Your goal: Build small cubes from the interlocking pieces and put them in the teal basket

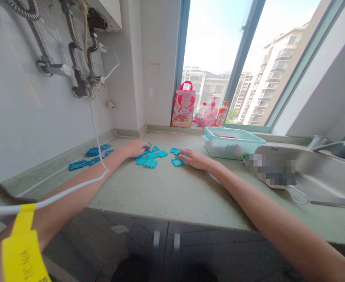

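A cluster of joined blue puzzle pieces (151, 157) lies on the grey-green countertop (172, 192). My left hand (136, 148) rests on its left edge, fingers curled over the pieces. My right hand (193, 158) lies flat beside a smaller group of blue pieces (176, 156), fingertips touching them. More blue pieces (90, 157) are spread along the wall at the left, apart from both hands.
A pale green plastic box (231, 143) stands right of my right hand. A steel sink (322, 176) with a tap fills the right side. A pink bag (184, 105) and bottles (215, 113) stand on the window sill. A white cable (97, 137) hangs over my left arm.
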